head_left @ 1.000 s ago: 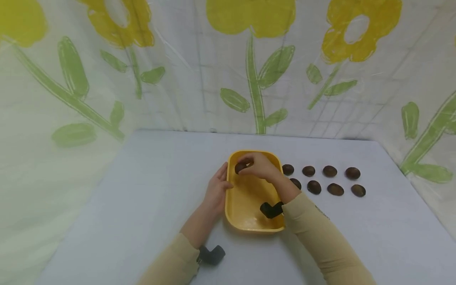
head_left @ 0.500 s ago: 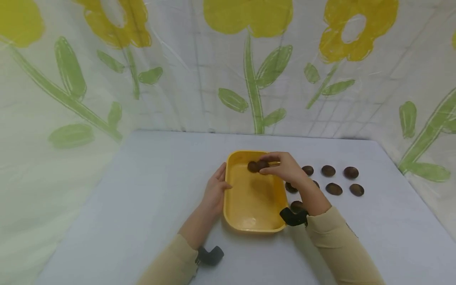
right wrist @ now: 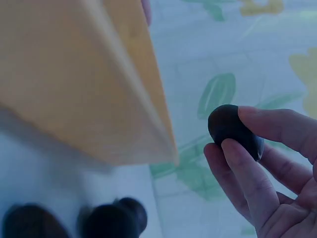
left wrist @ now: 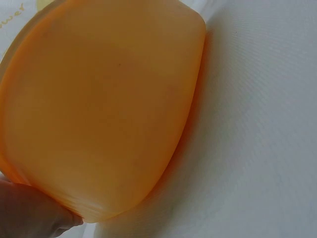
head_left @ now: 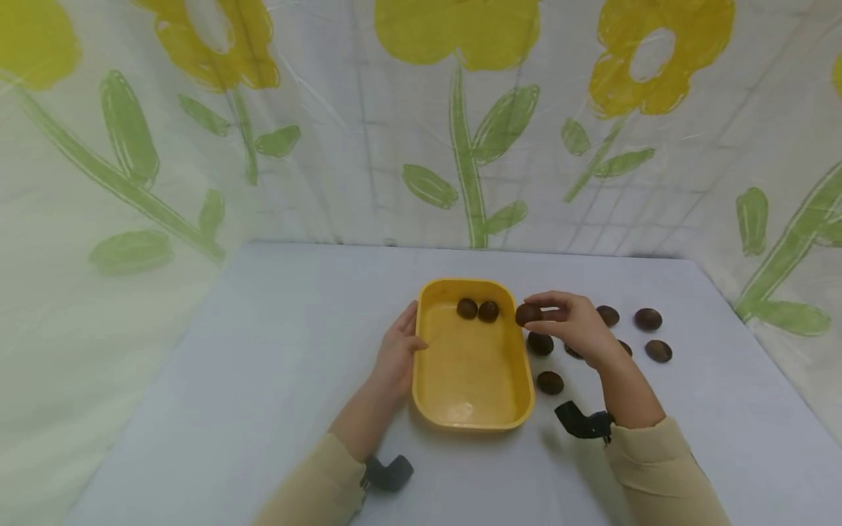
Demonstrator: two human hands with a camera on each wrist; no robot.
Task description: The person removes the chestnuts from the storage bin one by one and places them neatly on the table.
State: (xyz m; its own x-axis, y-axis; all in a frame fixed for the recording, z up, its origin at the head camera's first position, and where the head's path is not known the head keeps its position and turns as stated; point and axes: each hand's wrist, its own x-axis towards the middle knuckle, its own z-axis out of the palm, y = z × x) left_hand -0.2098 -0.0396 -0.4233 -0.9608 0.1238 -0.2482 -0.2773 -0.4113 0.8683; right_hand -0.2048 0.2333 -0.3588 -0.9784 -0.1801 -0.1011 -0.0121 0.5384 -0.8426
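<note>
My left hand (head_left: pixel 396 358) grips the left side of a yellow tray (head_left: pixel 421 380), thumb over the rim and fingers along the outer wall. In the left wrist view the tray's side (left wrist: pixel 104 109) fills much of the picture. Two dark brown egg-shaped pieces, a left one (head_left: pixel 467 308) and a right one (head_left: pixel 488 312), lie side by side at the tray's far end. Just outside its right rim, my right hand (head_left: pixel 579 329) pinches another dark egg-shaped piece (right wrist: pixel 230 126) between thumb and fingers.
Several more such pieces lie in rows right of the tray, including a near one (head_left: pixel 550 383), one by the rim (head_left: pixel 541 343) and one at the far right (head_left: pixel 658 351). My right hand partly covers some. A flower-patterned curtain (head_left: pixel 342 161) hangs behind the white table (head_left: pixel 296 329).
My right hand has let go of one piece at the tray's far end, beside the other, moved right past the rim and taken hold of another. The left hand stays on the tray.
</note>
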